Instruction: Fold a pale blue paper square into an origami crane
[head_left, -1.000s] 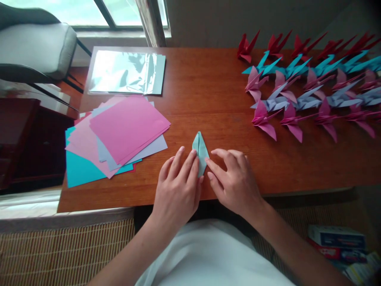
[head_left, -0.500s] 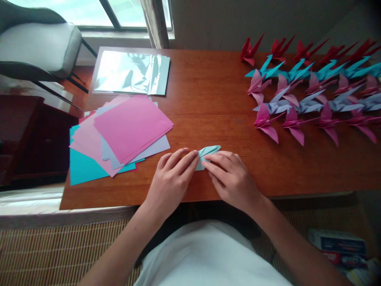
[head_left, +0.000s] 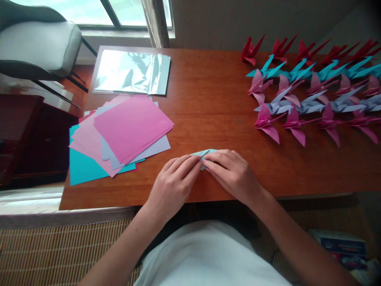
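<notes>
Near the table's front edge lies a small folded piece of pale blue-green origami paper [head_left: 204, 153], with crease lines showing on top. My left hand [head_left: 174, 180] grips its left part, fingertips pressed together. From the other side my right hand [head_left: 235, 171] pinches it, the fingertips of both hands almost meeting at the middle. My fingers cover much of the folded paper's lower edge and right end.
A fanned pile of coloured paper sheets [head_left: 131, 127] lies to the left. Behind it sits a clear packet of pale paper [head_left: 127, 73]. Rows of folded paper cranes [head_left: 268, 123] stand on the wooden table [head_left: 208, 107] at the right. A chair [head_left: 38, 45] is at the far left.
The folded paper has turned a little and more of it is now covered by my fingers. My right hand has shifted slightly, and both hands' fingertips have come closer together.
</notes>
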Motion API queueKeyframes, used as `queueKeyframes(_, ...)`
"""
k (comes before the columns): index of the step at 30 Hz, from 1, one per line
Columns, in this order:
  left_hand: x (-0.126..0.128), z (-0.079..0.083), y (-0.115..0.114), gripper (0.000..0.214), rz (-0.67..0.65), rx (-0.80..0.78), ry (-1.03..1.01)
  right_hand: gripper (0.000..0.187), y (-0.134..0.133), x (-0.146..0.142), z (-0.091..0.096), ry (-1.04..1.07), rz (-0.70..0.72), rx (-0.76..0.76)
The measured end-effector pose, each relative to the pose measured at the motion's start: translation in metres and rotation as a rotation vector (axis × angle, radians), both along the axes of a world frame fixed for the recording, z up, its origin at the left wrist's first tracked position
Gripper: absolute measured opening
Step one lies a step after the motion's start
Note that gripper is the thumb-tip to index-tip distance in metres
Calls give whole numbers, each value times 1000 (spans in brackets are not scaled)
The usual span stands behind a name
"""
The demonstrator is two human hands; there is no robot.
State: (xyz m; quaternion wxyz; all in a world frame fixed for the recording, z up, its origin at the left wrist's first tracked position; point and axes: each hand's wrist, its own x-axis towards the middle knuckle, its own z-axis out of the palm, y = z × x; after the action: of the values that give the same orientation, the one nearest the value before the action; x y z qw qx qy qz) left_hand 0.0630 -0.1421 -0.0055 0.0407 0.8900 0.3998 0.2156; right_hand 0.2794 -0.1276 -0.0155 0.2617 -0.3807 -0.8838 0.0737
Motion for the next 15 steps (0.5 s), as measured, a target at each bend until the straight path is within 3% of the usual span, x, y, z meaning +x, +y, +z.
queueKeyframes(11, -1, -7, 2, 13, 50, -71, -123, 17, 3, 3, 1, 5, 42, -9)
queueKeyframes(15, 1, -8, 4, 12, 74, -111, -163, 12, 6, 0, 3, 74, 10, -83)
